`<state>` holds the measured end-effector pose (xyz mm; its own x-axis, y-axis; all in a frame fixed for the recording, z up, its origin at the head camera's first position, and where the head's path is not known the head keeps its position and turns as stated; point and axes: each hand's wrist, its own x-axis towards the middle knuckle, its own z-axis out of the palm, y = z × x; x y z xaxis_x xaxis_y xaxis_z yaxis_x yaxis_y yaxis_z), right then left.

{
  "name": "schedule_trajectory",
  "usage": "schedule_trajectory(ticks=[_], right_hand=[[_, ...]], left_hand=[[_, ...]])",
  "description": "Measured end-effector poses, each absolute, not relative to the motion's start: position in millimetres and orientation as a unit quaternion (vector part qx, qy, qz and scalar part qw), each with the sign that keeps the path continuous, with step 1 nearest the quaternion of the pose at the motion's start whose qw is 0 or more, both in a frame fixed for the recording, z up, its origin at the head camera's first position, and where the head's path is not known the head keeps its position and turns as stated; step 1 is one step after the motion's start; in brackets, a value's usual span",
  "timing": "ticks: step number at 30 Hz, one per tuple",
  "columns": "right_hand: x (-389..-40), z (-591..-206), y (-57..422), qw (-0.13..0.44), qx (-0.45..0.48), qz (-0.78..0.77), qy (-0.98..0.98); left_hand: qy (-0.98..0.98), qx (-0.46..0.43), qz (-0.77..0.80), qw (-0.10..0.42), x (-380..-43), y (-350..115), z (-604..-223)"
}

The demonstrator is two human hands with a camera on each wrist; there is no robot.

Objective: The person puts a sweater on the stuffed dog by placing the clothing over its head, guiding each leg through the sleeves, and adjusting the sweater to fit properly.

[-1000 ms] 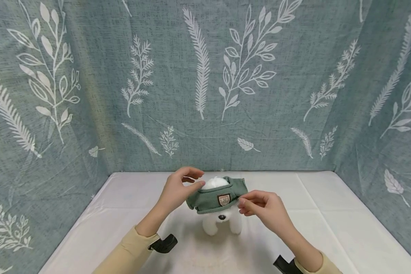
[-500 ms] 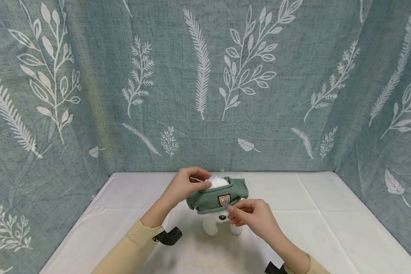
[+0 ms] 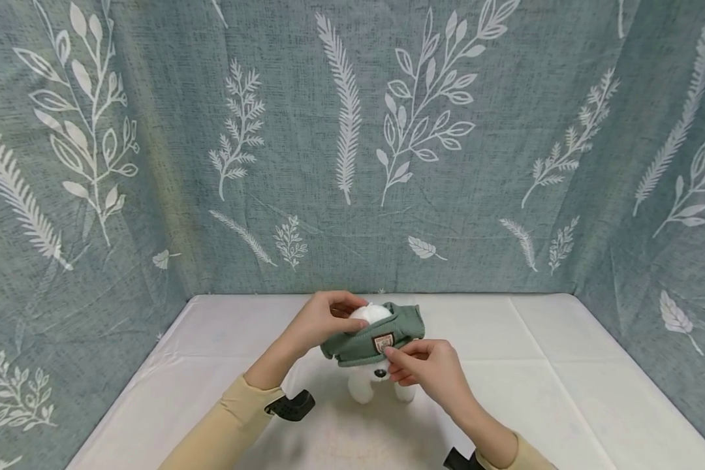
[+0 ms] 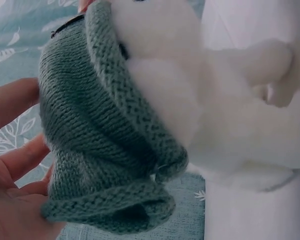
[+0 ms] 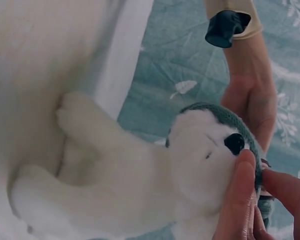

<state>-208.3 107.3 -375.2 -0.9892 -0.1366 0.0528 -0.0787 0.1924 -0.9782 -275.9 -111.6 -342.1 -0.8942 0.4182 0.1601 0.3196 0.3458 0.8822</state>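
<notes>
A small green knitted doll sweater (image 3: 352, 344) with a shield patch (image 3: 383, 343) is pulled over the head of a white plush dog (image 3: 361, 384). The dog's crown shows through the neck opening and its black nose (image 5: 235, 143) below the hem. My left hand (image 3: 323, 323) holds the sweater at the neck opening, thumb on the front edge, fingers behind the crown. In the left wrist view, fingers (image 4: 22, 157) lie along the knit. With thumb and forefinger, my right hand (image 3: 425, 369) pinches the front hem below the patch, beside the nose. The dog's eyes are covered.
The dog stands on a white cloth-covered table (image 3: 534, 391). Behind and at both sides hangs a blue-green curtain (image 3: 305, 163) with white leaf prints. A black wrist mount (image 3: 290, 406) sits at the left sleeve, another black mount (image 3: 463, 459) at the right.
My right hand has moved left from the sweater's side to the front hem under the patch. My left hand has shifted right over the crown, its thumb now over the neck edge.
</notes>
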Motion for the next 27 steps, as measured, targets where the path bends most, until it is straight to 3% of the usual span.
schedule_trajectory(ticks=[27], right_hand=[[-197, -386, 106, 0.022, -0.072, -0.628, 0.774]], left_hand=[[0.823, 0.191, 0.535, 0.021, -272, -103, -347]])
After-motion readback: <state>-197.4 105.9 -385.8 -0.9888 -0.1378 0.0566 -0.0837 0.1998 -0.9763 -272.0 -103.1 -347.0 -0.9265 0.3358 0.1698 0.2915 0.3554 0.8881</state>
